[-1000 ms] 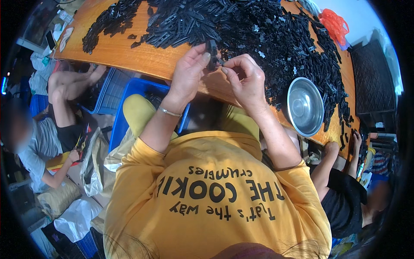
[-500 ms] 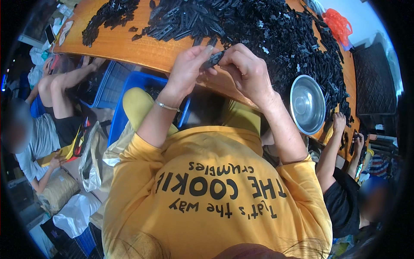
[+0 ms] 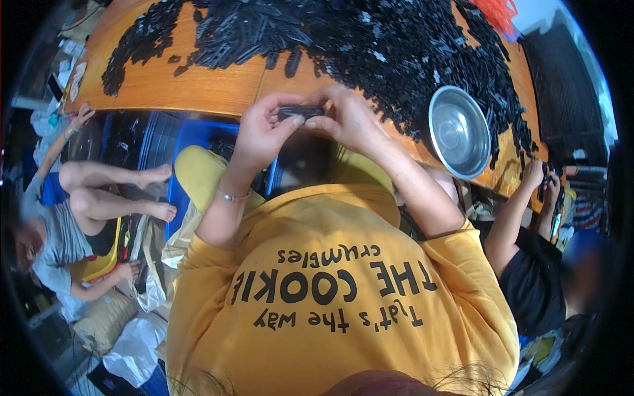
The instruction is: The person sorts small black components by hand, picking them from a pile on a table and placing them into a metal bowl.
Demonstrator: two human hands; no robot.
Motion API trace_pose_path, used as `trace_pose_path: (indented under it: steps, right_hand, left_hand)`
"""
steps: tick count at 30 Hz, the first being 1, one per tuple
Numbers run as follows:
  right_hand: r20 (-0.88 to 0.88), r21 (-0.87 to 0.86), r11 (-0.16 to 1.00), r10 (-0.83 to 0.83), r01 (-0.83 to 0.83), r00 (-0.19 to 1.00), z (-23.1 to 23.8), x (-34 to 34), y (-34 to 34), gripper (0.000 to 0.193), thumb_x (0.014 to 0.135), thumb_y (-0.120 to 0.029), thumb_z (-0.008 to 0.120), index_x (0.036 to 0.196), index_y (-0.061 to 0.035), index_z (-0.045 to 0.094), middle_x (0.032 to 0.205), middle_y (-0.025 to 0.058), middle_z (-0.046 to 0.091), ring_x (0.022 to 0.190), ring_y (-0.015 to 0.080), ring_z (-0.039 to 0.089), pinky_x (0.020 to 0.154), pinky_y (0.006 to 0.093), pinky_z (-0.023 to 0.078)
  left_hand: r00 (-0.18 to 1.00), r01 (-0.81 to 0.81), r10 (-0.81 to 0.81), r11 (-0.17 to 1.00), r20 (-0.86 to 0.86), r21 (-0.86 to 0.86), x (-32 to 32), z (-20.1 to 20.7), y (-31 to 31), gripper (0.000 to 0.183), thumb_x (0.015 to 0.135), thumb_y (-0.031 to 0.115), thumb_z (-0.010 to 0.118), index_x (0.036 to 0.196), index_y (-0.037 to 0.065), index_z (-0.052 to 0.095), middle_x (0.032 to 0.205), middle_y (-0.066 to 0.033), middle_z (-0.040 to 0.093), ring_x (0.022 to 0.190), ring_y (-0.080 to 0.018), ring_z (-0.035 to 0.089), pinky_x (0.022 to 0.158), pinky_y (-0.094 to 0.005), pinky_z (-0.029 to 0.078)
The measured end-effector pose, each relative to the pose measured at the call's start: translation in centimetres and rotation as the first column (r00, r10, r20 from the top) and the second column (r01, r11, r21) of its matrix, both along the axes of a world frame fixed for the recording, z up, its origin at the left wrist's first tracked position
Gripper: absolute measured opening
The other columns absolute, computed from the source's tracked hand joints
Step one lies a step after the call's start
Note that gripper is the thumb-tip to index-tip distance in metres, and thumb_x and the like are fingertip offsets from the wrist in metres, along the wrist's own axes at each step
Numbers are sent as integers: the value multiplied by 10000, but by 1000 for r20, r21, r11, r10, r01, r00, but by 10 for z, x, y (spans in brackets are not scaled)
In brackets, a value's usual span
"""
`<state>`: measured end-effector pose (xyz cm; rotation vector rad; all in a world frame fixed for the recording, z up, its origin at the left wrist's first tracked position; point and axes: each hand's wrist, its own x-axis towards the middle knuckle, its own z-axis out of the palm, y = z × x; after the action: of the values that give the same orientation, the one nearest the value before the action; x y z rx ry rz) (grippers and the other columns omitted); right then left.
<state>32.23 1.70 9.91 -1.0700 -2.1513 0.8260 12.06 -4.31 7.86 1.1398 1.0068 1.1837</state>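
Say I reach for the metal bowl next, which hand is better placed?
Probably the right hand: the metal bowl is on its side, and the left hand is farther away. Both hold the black part, though.

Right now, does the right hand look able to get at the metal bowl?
Probably yes: the metal bowl sits uncovered on the table, to the right of the right hand, with nothing tall between. That hand and the left hand hold a black part, though, so the right may need freeing first.
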Motion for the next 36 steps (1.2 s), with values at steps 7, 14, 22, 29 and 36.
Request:
trace_pose_path:
  steps: [7,14,22,29,36]
  right_hand:
    - [129,-165,984,82,-61,988,-37,-9,-39,297,837,-227,848,1012,-32,710,1004,184,713,945,415,699,810,499,544]
    - [257,122,991,19,-52,966,-29,48,-20,195,864,-136,779,1048,-88,741,1045,130,699,912,364,719,778,467,581]
    - [534,307,951,-211,45,818,-46,88,10,192,848,6,642,1028,-41,691,1023,172,646,833,398,727,713,490,596]
    - [419,279,959,-173,55,891,-45,90,9,140,890,-24,661,1024,-35,619,1001,192,645,800,431,697,688,515,574]
    - [166,240,964,-159,116,973,-45,75,2,172,877,-79,767,959,-26,626,915,184,669,804,414,688,663,481,565]
  left_hand:
    - [987,-109,112,994,-117,29,-3,-39,-42,369,963,-88,650,1329,-59,606,1204,-78,692,1042,-108,675,901,-231,535]
    - [279,8,340,934,-898,356,-74,-72,-79,239,852,-27,754,1078,47,741,1037,-137,749,986,-300,713,857,-405,562]
    - [512,-128,576,785,-638,606,-25,-16,11,99,905,65,728,997,33,710,938,-151,700,882,-372,681,775,-441,548]
    - [236,-161,524,851,-818,499,5,-32,117,279,936,260,755,1119,48,756,1065,-186,722,966,-377,711,831,-472,573]
    - [472,-290,440,896,-764,337,14,-49,113,315,850,213,842,1096,39,751,971,-132,699,900,-304,703,789,-417,558]
